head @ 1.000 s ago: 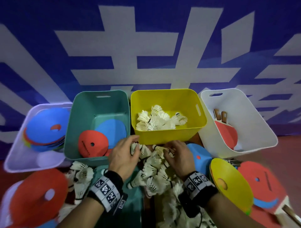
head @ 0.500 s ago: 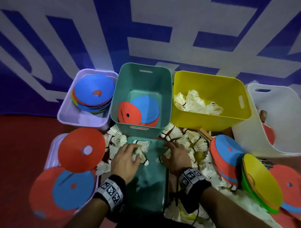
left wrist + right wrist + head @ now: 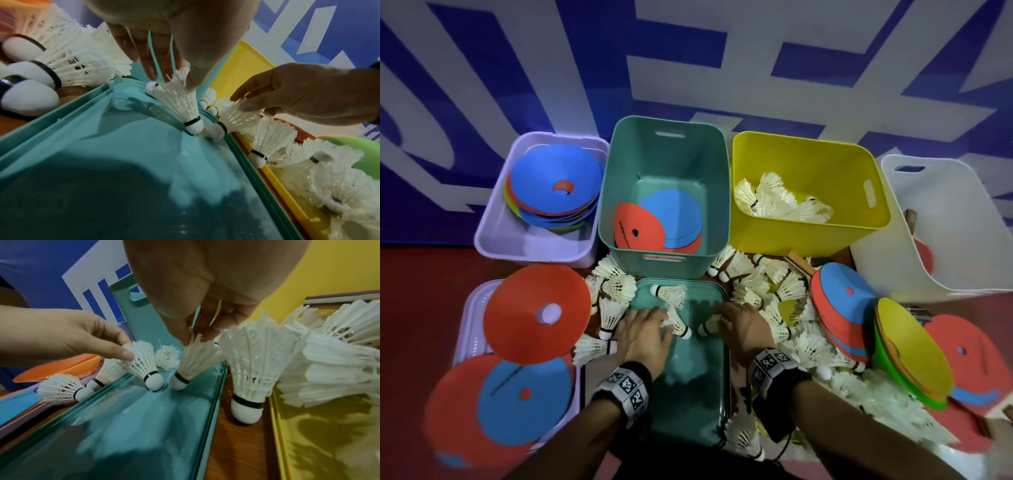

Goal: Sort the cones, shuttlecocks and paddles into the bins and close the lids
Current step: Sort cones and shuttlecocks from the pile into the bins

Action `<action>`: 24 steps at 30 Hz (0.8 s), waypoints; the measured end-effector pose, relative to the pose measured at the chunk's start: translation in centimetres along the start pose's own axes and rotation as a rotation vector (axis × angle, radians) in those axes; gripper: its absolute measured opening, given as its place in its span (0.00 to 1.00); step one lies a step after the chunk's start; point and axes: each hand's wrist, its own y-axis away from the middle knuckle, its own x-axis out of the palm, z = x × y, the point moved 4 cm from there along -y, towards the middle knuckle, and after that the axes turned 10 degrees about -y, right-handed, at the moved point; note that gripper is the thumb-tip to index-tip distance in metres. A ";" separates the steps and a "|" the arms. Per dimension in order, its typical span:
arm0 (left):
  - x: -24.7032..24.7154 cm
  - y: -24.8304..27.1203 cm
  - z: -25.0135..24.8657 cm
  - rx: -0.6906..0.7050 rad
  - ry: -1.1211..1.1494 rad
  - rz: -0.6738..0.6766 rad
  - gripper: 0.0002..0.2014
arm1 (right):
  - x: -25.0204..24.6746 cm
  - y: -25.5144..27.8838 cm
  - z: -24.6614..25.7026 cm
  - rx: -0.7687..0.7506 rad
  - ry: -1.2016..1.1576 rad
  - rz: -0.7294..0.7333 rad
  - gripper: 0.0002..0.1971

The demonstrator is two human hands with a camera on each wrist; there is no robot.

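Note:
Both hands are over a teal lid [image 3: 688, 394] lying in front of the teal bin [image 3: 664, 263]. My left hand [image 3: 664, 322] pinches the feathers of a white shuttlecock [image 3: 180, 104], whose cork rests on the lid. My right hand [image 3: 717, 317] pinches a second shuttlecock [image 3: 193, 363] by its feathers, cork also on the lid. A third shuttlecock [image 3: 669, 294] lies at the lid's far end. The yellow bin [image 3: 808, 226] holds several shuttlecocks. More loose shuttlecocks [image 3: 774, 291] lie to the right of the lid.
A lilac bin [image 3: 534, 246] holds stacked cones, and the teal bin holds red and blue cones. A white bin [image 3: 945, 274] stands at the right with a red paddle inside. Loose cones [image 3: 537, 311] lie left, and a stack of cones [image 3: 842, 308] lies right.
Both hands have drawn back from the shuttlecock pile in front of the yellow bin onto the teal lid. Each now pinches one shuttlecock. The head view has swung left.

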 end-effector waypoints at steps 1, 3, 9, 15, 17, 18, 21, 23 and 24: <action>-0.2 0.1 -0.1 0.014 0.021 -0.020 0.10 | -0.1 0.1 0.1 0.002 -0.018 -0.005 0.16; -0.9 0.5 -0.4 0.043 0.069 -0.059 0.06 | -0.5 0.4 0.3 -0.005 -0.062 -0.021 0.16; -4.1 1.7 -1.9 0.148 0.211 -0.235 0.13 | -3.6 1.1 0.1 -0.098 -0.194 -0.084 0.28; -8.3 2.0 -5.8 0.215 0.294 -0.343 0.13 | -8.2 2.4 -0.5 -0.246 -0.296 -0.285 0.21; -9.7 2.0 -7.6 0.245 0.325 -0.378 0.13 | -9.8 2.6 -0.6 -0.281 -0.331 -0.349 0.20; -10.4 1.9 -8.5 0.253 0.341 -0.391 0.12 | -10.6 2.6 -0.7 -0.298 -0.340 -0.374 0.20; -11.8 1.2 -10.9 0.264 0.392 -0.440 0.10 | -12.5 2.1 -1.1 -0.338 -0.353 -0.424 0.21; -12.3 -0.2 -12.1 0.255 0.393 -0.434 0.11 | -14.0 1.7 -1.5 -0.368 -0.355 -0.475 0.22; -12.6 -1.1 -12.7 0.244 0.384 -0.419 0.11 | -14.8 1.3 -1.7 -0.378 -0.344 -0.497 0.22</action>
